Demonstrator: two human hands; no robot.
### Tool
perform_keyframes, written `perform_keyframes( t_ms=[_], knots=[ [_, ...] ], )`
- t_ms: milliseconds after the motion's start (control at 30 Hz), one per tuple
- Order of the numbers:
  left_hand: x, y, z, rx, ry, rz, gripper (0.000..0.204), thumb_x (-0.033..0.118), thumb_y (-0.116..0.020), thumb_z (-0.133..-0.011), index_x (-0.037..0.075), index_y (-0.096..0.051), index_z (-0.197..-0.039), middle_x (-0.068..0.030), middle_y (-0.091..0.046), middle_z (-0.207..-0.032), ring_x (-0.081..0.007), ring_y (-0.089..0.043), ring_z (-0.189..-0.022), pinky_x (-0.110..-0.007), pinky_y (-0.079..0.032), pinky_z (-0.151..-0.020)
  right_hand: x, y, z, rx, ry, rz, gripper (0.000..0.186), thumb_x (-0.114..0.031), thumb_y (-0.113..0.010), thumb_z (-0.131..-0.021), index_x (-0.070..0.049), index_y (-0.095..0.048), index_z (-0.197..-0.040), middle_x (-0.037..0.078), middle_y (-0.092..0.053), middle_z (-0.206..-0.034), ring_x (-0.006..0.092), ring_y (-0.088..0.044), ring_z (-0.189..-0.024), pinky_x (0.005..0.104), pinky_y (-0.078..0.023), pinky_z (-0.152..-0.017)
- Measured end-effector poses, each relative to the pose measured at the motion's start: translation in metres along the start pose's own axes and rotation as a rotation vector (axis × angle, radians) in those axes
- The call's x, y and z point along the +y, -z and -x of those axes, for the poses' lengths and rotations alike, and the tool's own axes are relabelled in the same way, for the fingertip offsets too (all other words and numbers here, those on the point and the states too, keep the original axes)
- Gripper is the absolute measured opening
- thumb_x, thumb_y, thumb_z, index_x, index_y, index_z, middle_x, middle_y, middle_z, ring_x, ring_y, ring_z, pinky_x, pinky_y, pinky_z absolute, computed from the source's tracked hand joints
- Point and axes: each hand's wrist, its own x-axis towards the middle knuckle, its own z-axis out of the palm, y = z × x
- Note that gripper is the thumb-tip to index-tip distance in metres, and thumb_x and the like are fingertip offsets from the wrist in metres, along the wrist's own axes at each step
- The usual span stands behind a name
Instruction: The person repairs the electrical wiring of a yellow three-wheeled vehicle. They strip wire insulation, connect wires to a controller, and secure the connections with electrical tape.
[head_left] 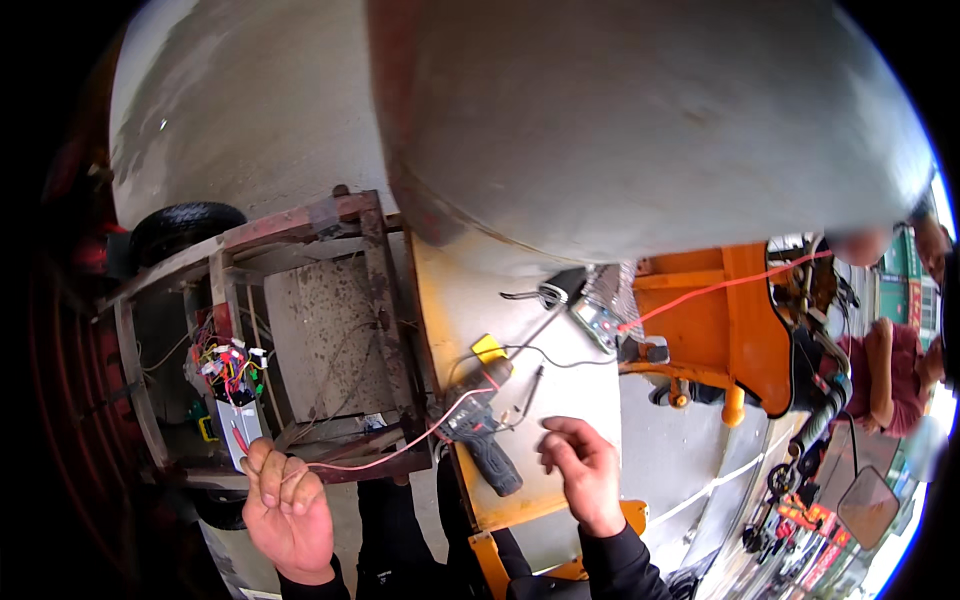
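My left hand (288,515) is closed, its fingers pinching a thin pinkish-red wire (385,460). That wire runs right, over a cordless drill (483,445) lying on the worn tabletop (550,395). A slim red piece (239,438) shows at my left fingertips, against a silver box (240,415). Many coloured wires with small plugs (238,368) bunch at the box's far end. My right hand (590,475) hovers over the tabletop's near right part, fingers loosely bent and apart, seemingly with nothing in them. A handheld meter (597,325) lies farther back, near a black probe (533,388).
A rusty metal frame (375,290) with a tyre (188,228) stands left. A large grey curved surface (640,130) looms at the top. Right are an orange vehicle body (700,300), a mirror (868,507) and a person in a red shirt (885,375). A red lead (725,285) crosses the orange body.
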Motion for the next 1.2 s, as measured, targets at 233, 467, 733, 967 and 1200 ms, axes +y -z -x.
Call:
perform_keyframes(
  t_ms=[233,467,733,967,1200],
  knots=[
    [-0.05,0.001,0.032,0.101,0.12,-0.129,0.015,0.019,-0.036,-0.106,0.009,-0.039,-0.095,0.0004,-0.037,-0.069,-0.0111,-0.033,-0.062,-0.028,-0.035,-0.062,-0.043,-0.005,0.016,-0.39,0.162,-0.708,0.033,-0.007,-0.053,-0.098,0.007,-0.051,-0.128,0.022,-0.064,-0.114,0.0244,-0.066,-0.093,0.0348,-0.054,-0.08],
    [-0.083,-0.002,0.052,0.143,0.212,-0.212,0.02,0.021,-0.031,-0.107,0.008,-0.04,-0.096,-0.0007,-0.035,-0.071,-0.0122,-0.032,-0.064,-0.028,-0.034,-0.065,-0.049,0.034,0.051,-0.347,0.159,-0.875,0.03,0.003,-0.059,-0.092,0.008,-0.054,-0.121,0.023,-0.067,-0.106,0.0278,-0.068,-0.093,0.0377,-0.057,-0.08],
    [-0.1,-0.004,0.069,0.166,0.245,-0.4,0.016,0.019,-0.039,-0.106,0.006,-0.044,-0.098,0.0,-0.038,-0.07,-0.0111,-0.036,-0.063,-0.027,-0.037,-0.065,-0.037,0.057,0.066,-0.313,0.25,-0.783,0.021,0.001,-0.062,-0.092,0.008,-0.062,-0.111,0.019,-0.069,-0.102,0.0204,-0.068,-0.086,0.0312,-0.057,-0.074],
    [-0.107,-0.017,0.082,0.156,0.267,-0.444,0.016,0.018,-0.04,-0.105,0.005,-0.046,-0.099,0.0002,-0.039,-0.07,-0.0107,-0.036,-0.062,-0.027,-0.037,-0.065,-0.043,0.071,0.086,-0.292,0.297,-0.751,0.02,-0.002,-0.062,-0.093,0.007,-0.064,-0.111,0.015,-0.07,-0.1,0.016,-0.066,-0.084,0.0275,-0.055,-0.071],
    [-0.118,-0.025,0.094,0.088,0.199,-0.638,0.012,0.016,-0.045,-0.103,0.005,-0.051,-0.106,0.0001,-0.041,-0.069,-0.0107,-0.039,-0.063,-0.027,-0.037,-0.063,-0.044,0.088,0.104,-0.303,0.404,-0.668,0.021,0.001,-0.059,-0.093,0.005,-0.066,-0.113,0.014,-0.07,-0.101,0.0157,-0.066,-0.089,0.0274,-0.054,-0.081]
  ],
)
